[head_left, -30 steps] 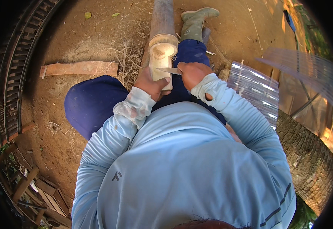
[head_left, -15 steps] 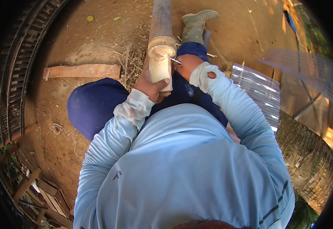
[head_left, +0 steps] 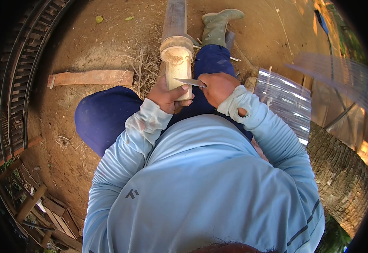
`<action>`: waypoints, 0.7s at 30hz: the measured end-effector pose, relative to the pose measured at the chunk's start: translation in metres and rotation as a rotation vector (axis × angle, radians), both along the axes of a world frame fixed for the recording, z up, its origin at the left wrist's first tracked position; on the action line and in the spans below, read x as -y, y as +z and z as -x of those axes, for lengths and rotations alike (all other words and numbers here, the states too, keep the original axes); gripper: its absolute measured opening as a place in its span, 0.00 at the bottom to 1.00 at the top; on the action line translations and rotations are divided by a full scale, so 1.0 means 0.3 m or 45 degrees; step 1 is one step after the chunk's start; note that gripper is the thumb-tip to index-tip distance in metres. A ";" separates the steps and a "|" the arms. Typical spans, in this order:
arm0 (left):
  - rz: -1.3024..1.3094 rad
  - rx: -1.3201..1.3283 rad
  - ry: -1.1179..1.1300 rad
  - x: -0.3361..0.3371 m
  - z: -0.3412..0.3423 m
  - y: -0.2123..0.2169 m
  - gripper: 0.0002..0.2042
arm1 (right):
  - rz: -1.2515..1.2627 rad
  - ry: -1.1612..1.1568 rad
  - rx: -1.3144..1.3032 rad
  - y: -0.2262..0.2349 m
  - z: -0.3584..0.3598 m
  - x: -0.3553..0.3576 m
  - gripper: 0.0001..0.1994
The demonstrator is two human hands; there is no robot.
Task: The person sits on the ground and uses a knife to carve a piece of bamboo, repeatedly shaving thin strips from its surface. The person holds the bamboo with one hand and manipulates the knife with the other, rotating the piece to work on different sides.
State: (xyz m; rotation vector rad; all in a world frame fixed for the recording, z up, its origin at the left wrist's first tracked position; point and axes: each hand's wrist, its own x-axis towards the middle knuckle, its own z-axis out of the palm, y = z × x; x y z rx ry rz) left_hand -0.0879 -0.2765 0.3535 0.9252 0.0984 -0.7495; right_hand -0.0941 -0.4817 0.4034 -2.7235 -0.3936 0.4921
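Note:
A thick bamboo pole [head_left: 175, 23] runs away from me between my legs. Its near end is cut open into a pale half-round trough [head_left: 178, 72], just below a ringed node. My left hand [head_left: 166, 95] is closed around that near end, thumb over the trough's edge and fingers beneath it. My right hand [head_left: 220, 87] grips a knife [head_left: 190, 82] by its handle, most of which the fist hides. The blade points left and lies across the trough, a little above my left thumb; whether it touches the bamboo I cannot tell.
Dry shavings [head_left: 144, 78] litter the dirt around the pole. A flat reddish-brown board [head_left: 92, 78] lies to the left. Clear corrugated sheets [head_left: 283, 101] and a thick tree trunk [head_left: 340, 179] are on the right. A slatted structure [head_left: 17, 76] borders the far left.
The knife has moved down from the node to the lower trough, and its blade now shows broadside. My right hand has shifted right and toward me. The bamboo has moved slightly left.

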 end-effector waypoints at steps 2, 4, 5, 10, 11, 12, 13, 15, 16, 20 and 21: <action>-0.007 0.008 0.004 0.000 -0.002 0.007 0.21 | 0.036 0.014 -0.017 0.010 -0.009 -0.004 0.08; -0.021 0.013 -0.015 -0.002 -0.005 0.006 0.21 | 0.068 -0.017 -0.020 0.006 -0.022 -0.013 0.09; -0.017 0.014 -0.010 -0.003 -0.005 0.007 0.21 | 0.084 -0.031 -0.021 0.003 -0.028 -0.015 0.09; -0.029 -0.022 -0.047 -0.013 -0.014 0.004 0.23 | 0.099 -0.010 -0.009 0.015 -0.048 -0.026 0.09; -0.004 -0.018 -0.038 -0.011 -0.014 0.000 0.24 | 0.110 -0.019 0.008 0.013 -0.051 -0.026 0.09; 0.021 -0.013 -0.029 -0.009 -0.012 -0.006 0.25 | 0.080 -0.016 0.068 0.000 -0.055 -0.022 0.08; 0.046 -0.008 -0.020 -0.007 -0.011 -0.008 0.26 | 0.050 -0.013 0.127 -0.024 -0.061 -0.015 0.07; 0.027 -0.014 -0.027 -0.014 -0.015 -0.009 0.28 | 0.022 -0.011 0.176 -0.036 -0.068 -0.011 0.06; 0.016 -0.018 -0.029 -0.019 -0.015 -0.009 0.28 | 0.023 -0.012 0.165 -0.032 -0.070 -0.015 0.07; 0.014 -0.022 0.002 -0.024 -0.008 0.009 0.24 | 0.049 -0.011 0.180 -0.004 -0.077 -0.033 0.08; 0.010 -0.017 0.004 -0.023 -0.008 0.015 0.24 | 0.087 -0.035 0.178 -0.005 -0.083 -0.037 0.09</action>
